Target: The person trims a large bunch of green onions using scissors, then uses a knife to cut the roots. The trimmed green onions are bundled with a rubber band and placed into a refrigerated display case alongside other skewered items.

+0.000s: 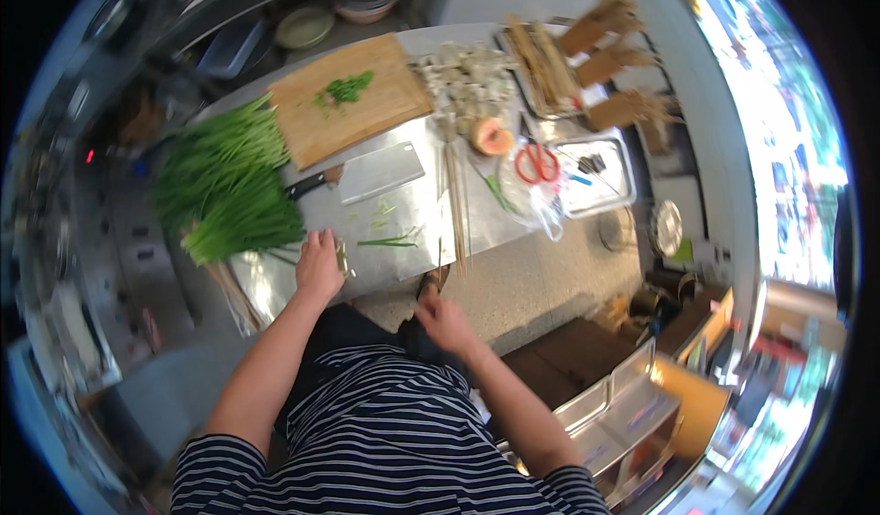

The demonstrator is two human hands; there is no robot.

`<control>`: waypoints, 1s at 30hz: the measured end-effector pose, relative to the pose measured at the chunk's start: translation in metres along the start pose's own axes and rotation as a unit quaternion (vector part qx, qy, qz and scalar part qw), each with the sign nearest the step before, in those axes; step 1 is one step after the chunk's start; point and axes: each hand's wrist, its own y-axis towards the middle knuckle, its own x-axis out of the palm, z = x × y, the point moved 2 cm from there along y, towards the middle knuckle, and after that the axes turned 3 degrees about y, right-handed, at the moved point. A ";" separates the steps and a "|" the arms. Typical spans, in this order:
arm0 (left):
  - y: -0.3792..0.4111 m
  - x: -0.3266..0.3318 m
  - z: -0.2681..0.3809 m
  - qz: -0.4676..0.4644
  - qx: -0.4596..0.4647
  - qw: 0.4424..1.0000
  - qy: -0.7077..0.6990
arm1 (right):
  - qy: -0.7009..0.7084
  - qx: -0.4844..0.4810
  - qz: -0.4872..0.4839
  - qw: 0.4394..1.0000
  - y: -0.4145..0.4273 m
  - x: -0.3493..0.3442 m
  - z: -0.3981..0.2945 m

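My left hand [320,265] rests at the steel table's near edge with fingers curled, against a small pale-green bundle [342,257]; its grip is partly hidden. Off the table's edge, my right hand [442,322] has its fingers drawn together; whether it holds something thin is unclear. Heaped green garlic chives [234,192] lie left of a cleaver [382,172] with a dark handle. Cut green pieces [385,242] are scattered below the blade. Long thin wooden skewers [455,205] lie to the right. A wooden cutting board [350,102] bears chopped greens [347,88].
Pale mushrooms [467,78] are piled behind a halved, pink-fleshed fruit [491,137]. Red-handled scissors [537,164] lie on a plastic bag, beside a metal tray [601,174]. Another tray [543,68] holds long brown sticks. Lidded metal containers [612,412] stand at lower right.
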 end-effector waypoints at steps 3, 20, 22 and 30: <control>-0.003 0.015 0.012 0.038 -0.042 0.997 -0.051 | -0.023 -0.066 -0.053 0.996 0.076 -0.037 -0.007; 0.145 -0.057 -0.024 0.081 0.097 0.972 0.197 | 0.070 0.025 -0.158 0.985 0.083 -0.028 -0.033; 0.141 -0.080 -0.014 0.134 0.154 0.966 0.157 | 0.110 0.036 -0.152 0.982 0.077 -0.017 -0.038; 0.028 -0.127 0.059 -0.009 0.077 0.995 -0.056 | 0.565 0.125 -0.058 0.813 0.109 0.010 -0.108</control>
